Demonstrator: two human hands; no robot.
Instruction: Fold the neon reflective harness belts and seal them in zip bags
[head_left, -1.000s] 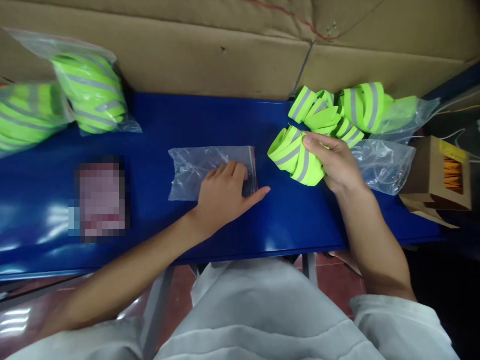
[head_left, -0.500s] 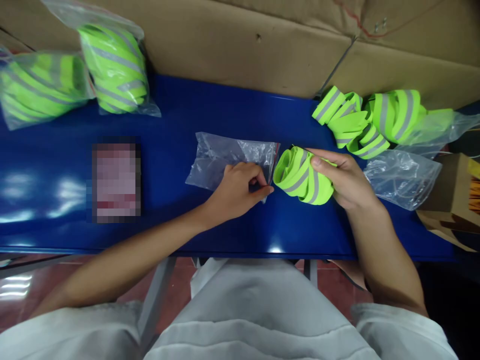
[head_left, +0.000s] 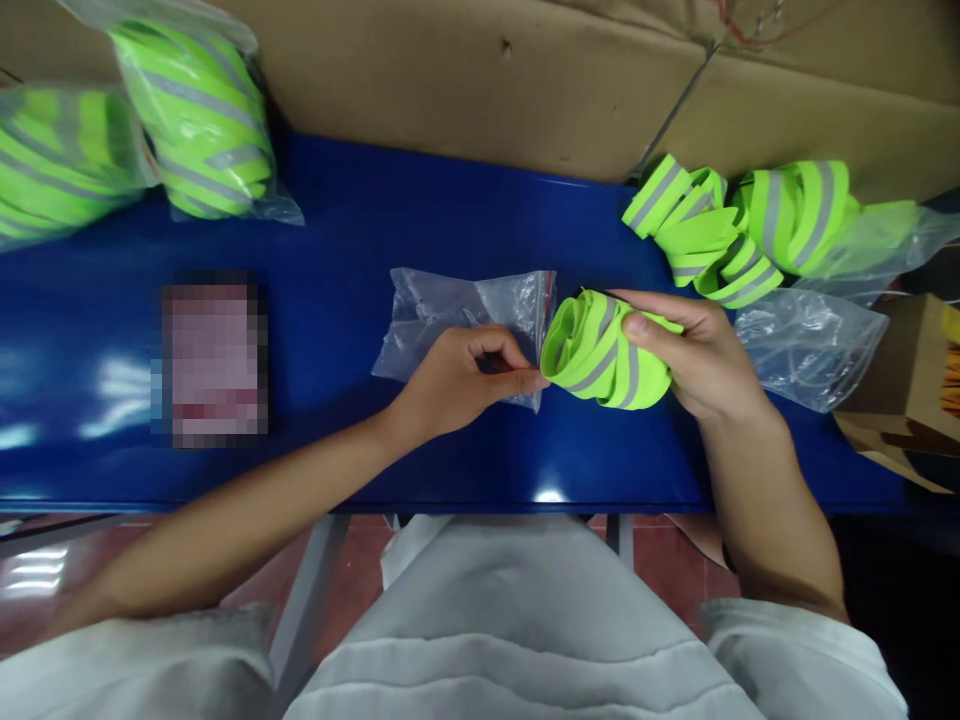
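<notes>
While clamping hi-vis reflective strap [head_left: 611, 355] in right hand [head_left: 701, 355], now pinching zip-lock bag [head_left: 450, 310] at mouth with left hand [head_left: 476, 375], bringing both together.

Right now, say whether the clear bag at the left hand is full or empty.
Empty: the clear bag by the left hand looks flat, nothing visible inside; the right hand holds the striped band outside it.
</notes>
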